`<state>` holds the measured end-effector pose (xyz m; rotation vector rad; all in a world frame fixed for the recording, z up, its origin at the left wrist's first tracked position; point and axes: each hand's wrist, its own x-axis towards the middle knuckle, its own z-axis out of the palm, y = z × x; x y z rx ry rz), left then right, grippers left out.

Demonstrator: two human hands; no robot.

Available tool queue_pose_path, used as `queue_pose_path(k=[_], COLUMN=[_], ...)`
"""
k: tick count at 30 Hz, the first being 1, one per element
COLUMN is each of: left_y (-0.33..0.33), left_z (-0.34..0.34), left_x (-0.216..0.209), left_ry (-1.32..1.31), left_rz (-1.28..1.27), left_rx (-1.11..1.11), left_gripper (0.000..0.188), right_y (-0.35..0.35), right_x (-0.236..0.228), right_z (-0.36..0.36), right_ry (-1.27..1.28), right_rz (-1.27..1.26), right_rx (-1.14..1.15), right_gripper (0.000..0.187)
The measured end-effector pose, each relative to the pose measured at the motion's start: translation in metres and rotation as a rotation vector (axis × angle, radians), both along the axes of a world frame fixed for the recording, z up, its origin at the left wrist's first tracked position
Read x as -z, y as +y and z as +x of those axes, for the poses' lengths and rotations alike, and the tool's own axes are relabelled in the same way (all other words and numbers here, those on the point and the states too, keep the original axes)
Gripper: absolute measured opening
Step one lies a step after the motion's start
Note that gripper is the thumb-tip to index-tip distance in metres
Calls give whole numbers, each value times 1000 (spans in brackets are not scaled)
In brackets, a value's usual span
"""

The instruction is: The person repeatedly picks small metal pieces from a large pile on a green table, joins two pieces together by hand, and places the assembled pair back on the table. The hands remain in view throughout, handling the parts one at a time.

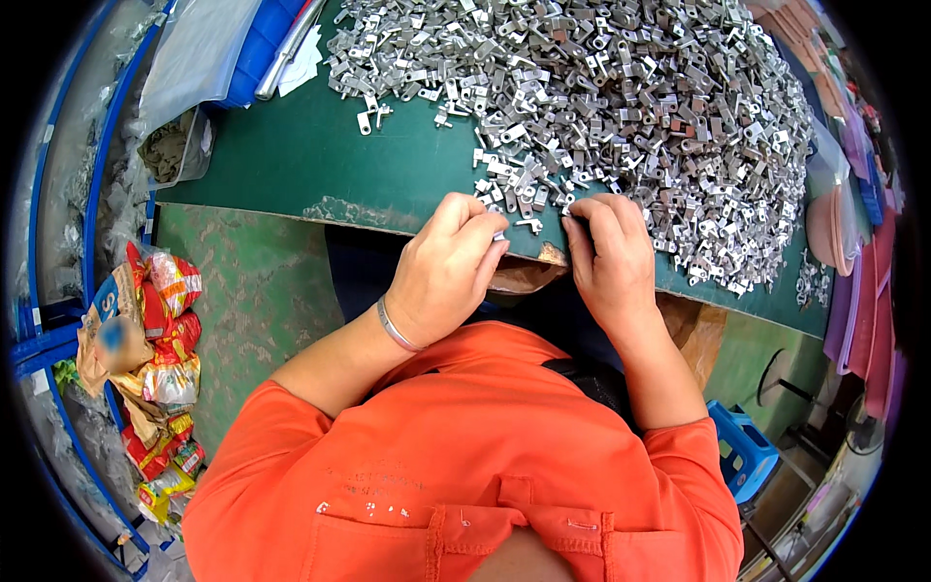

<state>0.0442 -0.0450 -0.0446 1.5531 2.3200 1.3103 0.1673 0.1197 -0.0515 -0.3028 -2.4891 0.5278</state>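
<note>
A big heap of small silvery metal brackets (621, 87) with round holes covers the far and right part of the green table (281, 165). Over the table's near edge, my left hand (448, 254) is closed in a pinch on a small metal bracket (499, 235), mostly covered by the fingers. My right hand (611, 254) touches the near side of the heap, thumb and fingers pinched around a small bracket (569, 208) of which little shows. Between the two hands a loose bracket (529, 225) lies on the table.
A clear plastic tub (184, 150) stands at the table's left end, near a blue bin (257, 53) and a metal tube (289, 50). Blue racks (95, 145) run along the left. Colourful bags (160, 330) hang there. A blue stool (742, 451) is at lower right.
</note>
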Motion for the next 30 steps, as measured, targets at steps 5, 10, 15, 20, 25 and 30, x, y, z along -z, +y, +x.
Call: queue_pose_path(k=[5,10,15,20,25,30], left_y=[-6,-8,-4,-2,-9,-12], left_z=[1,-1,1,5,6,3], left_x=[0,4,13,17,9,10], left_ry=[-273,-477,-484,-669,-575,-98], left_rz=[19,166,208,358,241,89], left_rx=[10,108,168,230,212,206], left_gripper=[13,11,17,23,21,22], right_y=[1,-10,-16,-10,-18,-17], right_x=[0,-5,-2,-5,-2,-5], right_z=[3,8,7,10,15,20], right_ry=[60,94,149,133,99,9], right_rz=[-112,-463,-638,-514,-1078,-1434], right_rx=[-50,-129,-80,-152,-221,-216], right_gripper=[18,20,23,28,24,25])
